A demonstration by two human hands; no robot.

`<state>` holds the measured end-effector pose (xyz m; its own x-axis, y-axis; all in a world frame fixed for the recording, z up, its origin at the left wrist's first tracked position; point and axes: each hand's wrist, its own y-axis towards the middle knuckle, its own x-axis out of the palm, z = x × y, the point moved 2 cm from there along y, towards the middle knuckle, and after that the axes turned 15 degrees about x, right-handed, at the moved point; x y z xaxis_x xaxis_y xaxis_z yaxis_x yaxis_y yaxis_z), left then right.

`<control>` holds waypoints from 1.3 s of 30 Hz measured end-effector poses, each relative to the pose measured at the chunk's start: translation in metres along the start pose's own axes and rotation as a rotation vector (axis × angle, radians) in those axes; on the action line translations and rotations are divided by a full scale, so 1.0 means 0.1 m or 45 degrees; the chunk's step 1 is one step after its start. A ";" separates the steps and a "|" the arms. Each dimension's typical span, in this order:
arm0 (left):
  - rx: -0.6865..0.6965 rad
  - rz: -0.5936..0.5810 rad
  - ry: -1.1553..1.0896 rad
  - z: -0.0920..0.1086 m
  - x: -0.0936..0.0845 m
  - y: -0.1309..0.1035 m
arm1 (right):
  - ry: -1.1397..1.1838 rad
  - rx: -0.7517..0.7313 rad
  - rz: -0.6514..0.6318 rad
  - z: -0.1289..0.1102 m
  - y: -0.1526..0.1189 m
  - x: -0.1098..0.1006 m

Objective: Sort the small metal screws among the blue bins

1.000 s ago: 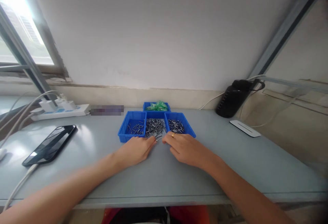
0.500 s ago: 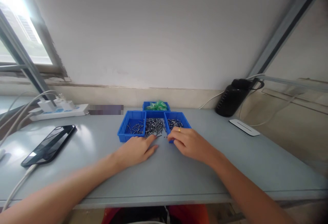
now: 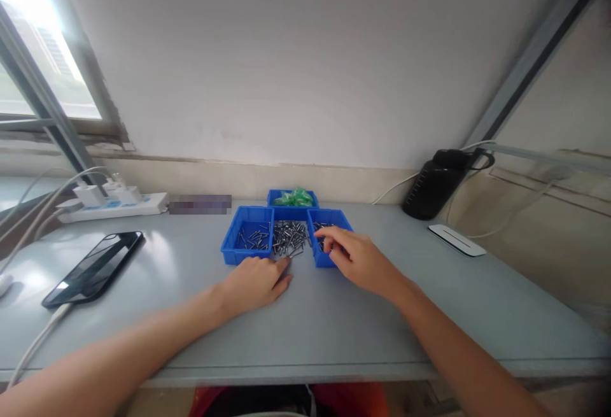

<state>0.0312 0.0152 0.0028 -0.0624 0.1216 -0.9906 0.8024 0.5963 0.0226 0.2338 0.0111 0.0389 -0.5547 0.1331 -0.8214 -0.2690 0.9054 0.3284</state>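
My left hand (image 3: 258, 283) rests on the table, index finger stretched to the near edge of a pile of small metal fasteners (image 3: 289, 235), thumb apart. These look like screws or rivets; their exact kind is too small to tell. Over the right blue bin (image 3: 327, 262) hovers my right hand (image 3: 360, 258), its index finger extended and the others loosely bent, with nothing visible between them. More fasteners lie in that bin, partly hidden by the hand. The left blue bin (image 3: 230, 246) holds a scattering of them too.
Behind the pile stands another blue bin (image 3: 272, 195) with green plastic packaging (image 3: 298, 197). A phone (image 3: 95, 267) on a cable and a power strip (image 3: 119, 207) lie left. At right are a black bottle (image 3: 432, 184) and a flat white device (image 3: 457, 240).
My right hand has lifted from the right bin's near left corner to over its inside, and its fingers have loosened. Small bits beside that bin are gone. My left hand has pulled back slightly.
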 end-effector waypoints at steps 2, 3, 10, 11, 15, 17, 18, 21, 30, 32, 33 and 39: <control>-0.002 -0.004 -0.025 0.00 -0.01 0.00 | -0.033 -0.080 -0.102 -0.06 -0.03 0.05; -0.014 -0.006 -0.043 0.00 -0.01 0.00 | -0.058 -0.106 -0.153 -0.08 -0.05 0.08; -0.054 -0.027 -0.072 0.00 -0.01 0.01 | -0.251 -0.029 -0.462 -0.06 -0.08 0.26; -0.055 -0.024 -0.072 0.00 -0.01 0.01 | -0.264 -0.005 -0.463 -0.05 -0.07 0.27; -0.082 0.011 -0.058 -0.01 0.00 0.01 | -0.280 0.030 -0.466 -0.03 -0.07 0.29; -0.078 0.010 -0.049 0.00 0.01 0.01 | -0.281 0.030 -0.479 -0.03 -0.07 0.29; -0.074 0.010 -0.047 0.00 0.01 0.02 | -0.281 0.034 -0.486 -0.04 -0.07 0.29; -0.082 0.020 -0.048 0.01 0.01 0.02 | -0.280 0.041 -0.504 -0.06 -0.08 0.29; -0.052 0.020 -0.059 0.01 0.01 0.02 | -0.347 0.114 -0.530 -0.06 -0.08 0.29; -0.057 0.014 -0.066 0.01 0.01 0.02 | -0.379 0.145 -0.513 -0.07 -0.08 0.32; -0.068 0.012 -0.070 0.01 0.00 0.02 | -0.404 0.157 -0.498 -0.07 -0.08 0.34; -0.117 0.008 -0.074 0.00 0.01 0.01 | -0.535 0.084 -0.451 -0.11 -0.06 0.42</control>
<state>0.0319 0.0161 0.0014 -0.0213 0.0811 -0.9965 0.7446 0.6664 0.0383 0.2036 0.0072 0.0071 -0.0737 -0.0468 -0.9962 -0.3246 0.9456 -0.0204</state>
